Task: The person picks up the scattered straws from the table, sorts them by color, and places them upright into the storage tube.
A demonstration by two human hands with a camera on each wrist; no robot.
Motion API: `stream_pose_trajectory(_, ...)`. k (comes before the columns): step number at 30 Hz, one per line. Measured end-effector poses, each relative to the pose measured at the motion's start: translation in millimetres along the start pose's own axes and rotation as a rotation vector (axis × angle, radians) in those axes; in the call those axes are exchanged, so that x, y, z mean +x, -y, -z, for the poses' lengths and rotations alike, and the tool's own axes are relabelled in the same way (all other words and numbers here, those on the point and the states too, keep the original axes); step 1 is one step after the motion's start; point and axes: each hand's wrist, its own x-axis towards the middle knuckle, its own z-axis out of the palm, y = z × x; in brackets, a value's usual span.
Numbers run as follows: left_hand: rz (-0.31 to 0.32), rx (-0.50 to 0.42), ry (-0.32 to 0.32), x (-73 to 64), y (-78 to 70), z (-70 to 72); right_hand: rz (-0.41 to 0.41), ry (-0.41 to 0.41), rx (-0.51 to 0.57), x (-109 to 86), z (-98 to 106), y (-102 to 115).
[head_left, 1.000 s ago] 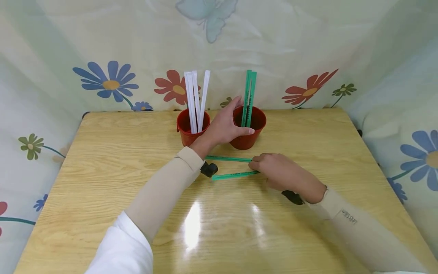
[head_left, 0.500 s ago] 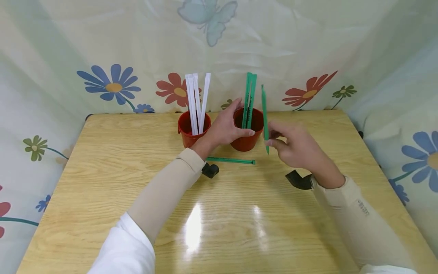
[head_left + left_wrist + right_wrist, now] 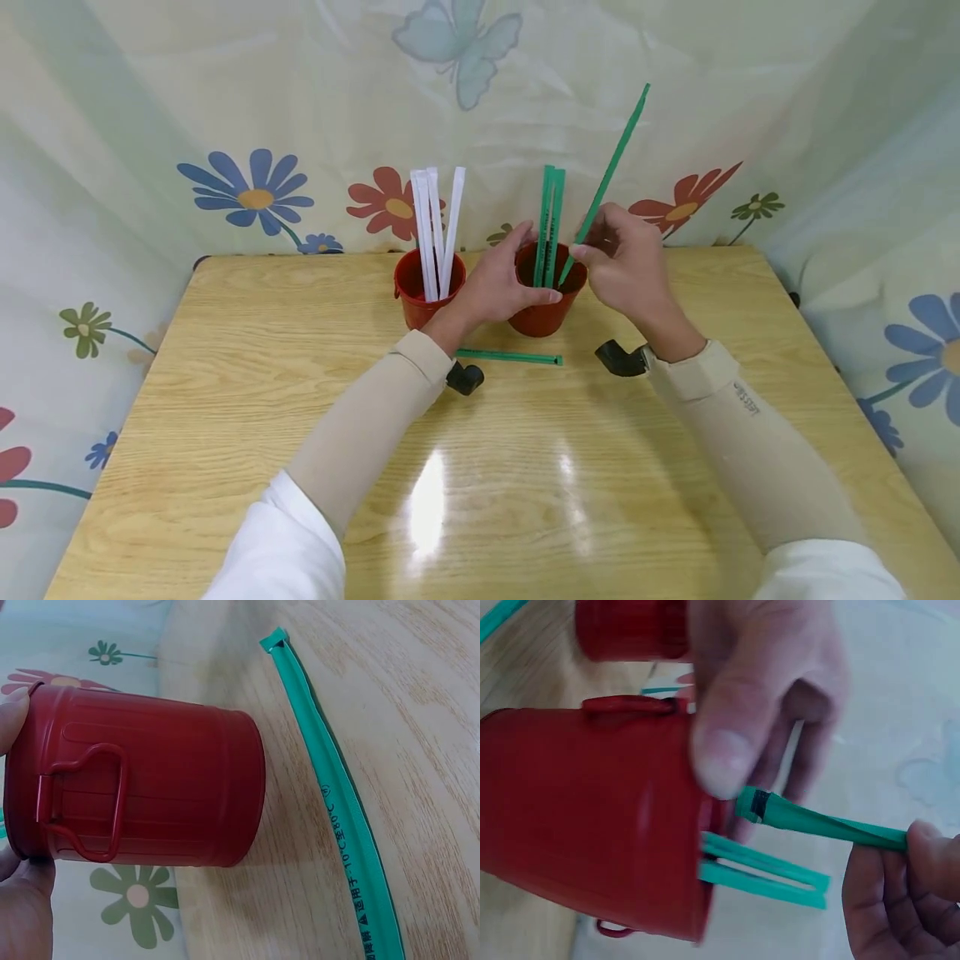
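My left hand (image 3: 495,283) holds the right-hand red bucket (image 3: 542,321) at its rim, thumb on the near side and fingers on the far side. Between thumb and fingers, my right hand (image 3: 630,258) pinches a green wrapped straw (image 3: 617,152). That straw slants up to the right, its lower end at the bucket's mouth. Other green wrapped straws (image 3: 769,889) stand inside this bucket. One more green straw (image 3: 337,802), with printed writing on its wrapper, lies on the table in front of the bucket.
A second red bucket (image 3: 420,312) to the left holds several white wrapped straws (image 3: 435,225). Both buckets stand near the back edge of the wooden table (image 3: 300,333), before a flowered curtain (image 3: 300,100). Black wrist mounts (image 3: 621,358) jut out below the hands.
My right hand has picked up one of the two green straws from the table, raised it and brought it over the right bucket, tilting it. My left hand stays at the bucket's rim.
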Motion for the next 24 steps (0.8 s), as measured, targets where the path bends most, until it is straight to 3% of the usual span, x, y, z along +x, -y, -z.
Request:
stream_pose_trajectory(9,0.009,-0.016,-0.003,-1.3,-0.4,-0.7,-0.064,0.001,-0.139,3.8,-17,-15)
stream_pose_trajectory(19,0.035,-0.011,0.001,-0.2,-1.7,0.0,-0.190,0.052,-0.193,4.1,-18,-14)
stream_pose_trajectory(24,0.038,0.003,0.001,-1.0,-1.3,-0.5,-0.200,0.020,-0.186,-0.7,-15,-16)
